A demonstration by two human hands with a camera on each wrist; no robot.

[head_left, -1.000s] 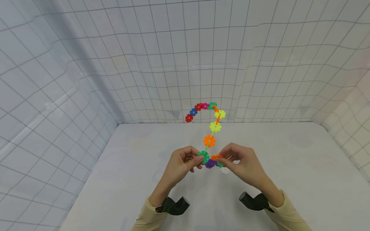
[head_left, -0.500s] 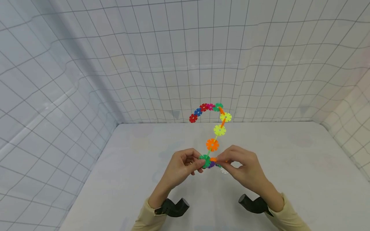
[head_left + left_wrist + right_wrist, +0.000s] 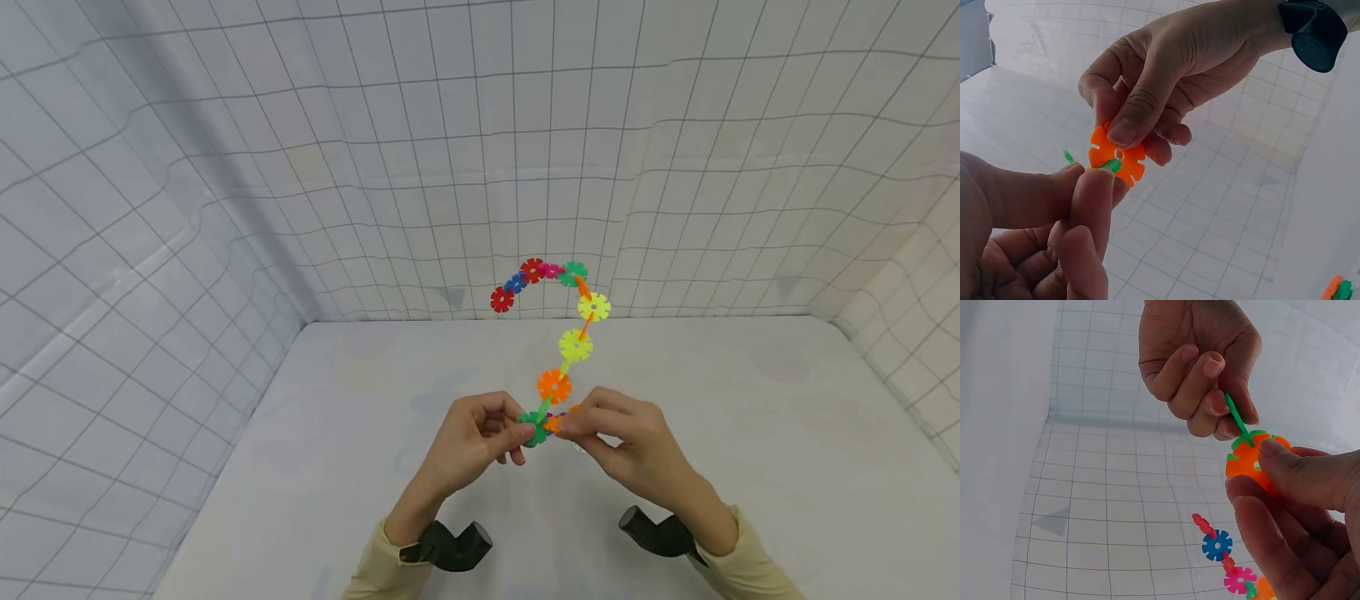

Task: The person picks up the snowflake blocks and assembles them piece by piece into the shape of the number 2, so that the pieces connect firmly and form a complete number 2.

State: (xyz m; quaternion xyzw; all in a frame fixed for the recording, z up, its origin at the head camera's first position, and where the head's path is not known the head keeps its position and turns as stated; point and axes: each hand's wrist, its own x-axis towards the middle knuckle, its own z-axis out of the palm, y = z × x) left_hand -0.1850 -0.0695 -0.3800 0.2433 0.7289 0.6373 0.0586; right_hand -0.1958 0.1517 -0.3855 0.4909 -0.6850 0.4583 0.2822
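Observation:
In the head view my left hand (image 3: 476,442) pinches a green notched flower disc (image 3: 531,428) at the lower end of a chain of linked discs. My right hand (image 3: 626,433) pinches an orange flower disc (image 3: 552,425) against the green one. Seen from the left wrist, the green disc's edge meets the orange disc (image 3: 1102,151) close to its centre hole; my fingertips hide part of the joint. The chain curves up and away through an orange disc (image 3: 554,387), yellow discs (image 3: 576,345) and a green disc (image 3: 573,273) to a red end disc (image 3: 502,299).
Behind my right fingers, a few loose discs lie on the white table (image 3: 360,467), mostly hidden; a white disc (image 3: 580,448) shows slightly. A gridded white sheet (image 3: 480,167) surrounds the back and sides. Black cameras (image 3: 453,546) sit on both wrists.
My right hand has brought the orange disc leftward against the green disc. The chain has swung slightly right, and both hands have come a little lower in view.

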